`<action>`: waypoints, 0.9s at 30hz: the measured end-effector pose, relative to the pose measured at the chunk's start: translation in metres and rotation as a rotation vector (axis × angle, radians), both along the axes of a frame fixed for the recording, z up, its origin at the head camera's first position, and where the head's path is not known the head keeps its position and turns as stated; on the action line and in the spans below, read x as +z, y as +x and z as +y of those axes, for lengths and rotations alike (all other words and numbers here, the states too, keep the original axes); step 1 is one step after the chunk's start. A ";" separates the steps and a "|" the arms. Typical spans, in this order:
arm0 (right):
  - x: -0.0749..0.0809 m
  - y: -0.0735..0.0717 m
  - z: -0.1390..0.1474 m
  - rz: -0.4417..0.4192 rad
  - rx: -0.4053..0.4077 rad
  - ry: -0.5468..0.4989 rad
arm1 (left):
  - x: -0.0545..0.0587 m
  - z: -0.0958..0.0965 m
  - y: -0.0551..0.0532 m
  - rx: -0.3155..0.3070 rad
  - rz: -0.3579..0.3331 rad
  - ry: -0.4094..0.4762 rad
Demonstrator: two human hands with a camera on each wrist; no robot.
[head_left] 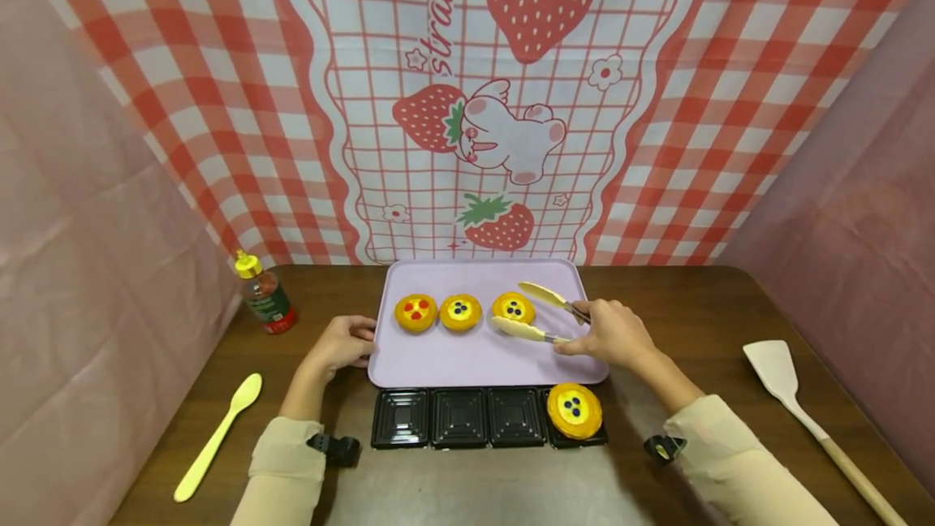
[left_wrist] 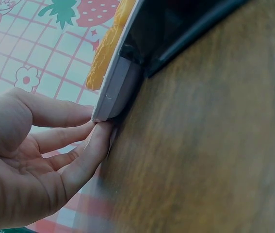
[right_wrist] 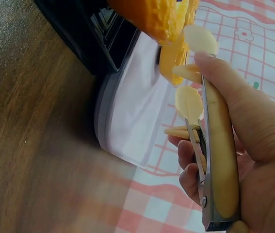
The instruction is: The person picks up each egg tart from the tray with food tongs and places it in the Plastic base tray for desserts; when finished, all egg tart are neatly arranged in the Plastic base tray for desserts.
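- Tongs (head_left: 520, 328): were gripped in right hand (head_left: 612, 334), parted near rightmost tart (head_left: 514, 308) on tray (head_left: 438, 360).
- Pinched tray's left edge with left hand (head_left: 342, 344).

Head: high, set back, facing forward-down across desk (head_left: 679, 307) | Left wrist: close, tilted, past left hand (left_wrist: 28, 162) to edge of tray (head_left: 467, 362) | Right wrist: close, tilted, past right hand (right_wrist: 263, 126) | Wrist views share: tray, printed cloth (head_left: 657, 185)

Two hands (head_left: 343, 342), four tarts (head_left: 460, 312), one tray (head_left: 453, 360), four black dishes (head_left: 458, 419), one pair of tongs (head_left: 522, 329), one bottle (head_left: 269, 301), one spoon (head_left: 221, 435), one spatula (head_left: 776, 368).
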State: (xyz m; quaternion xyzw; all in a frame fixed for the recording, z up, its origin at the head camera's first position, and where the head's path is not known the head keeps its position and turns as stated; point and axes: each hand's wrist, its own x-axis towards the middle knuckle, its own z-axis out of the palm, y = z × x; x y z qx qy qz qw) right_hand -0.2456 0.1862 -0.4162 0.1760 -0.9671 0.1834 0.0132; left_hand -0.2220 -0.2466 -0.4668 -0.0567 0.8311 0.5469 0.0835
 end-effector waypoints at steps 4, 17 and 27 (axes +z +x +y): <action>-0.001 -0.001 0.000 0.002 -0.002 0.007 | -0.001 -0.001 -0.001 0.002 -0.001 -0.002; -0.003 0.001 -0.003 0.003 0.013 -0.008 | -0.002 0.000 -0.002 -0.007 -0.005 0.035; -0.004 0.000 -0.002 0.013 0.012 -0.009 | -0.002 -0.001 -0.002 -0.005 -0.003 0.024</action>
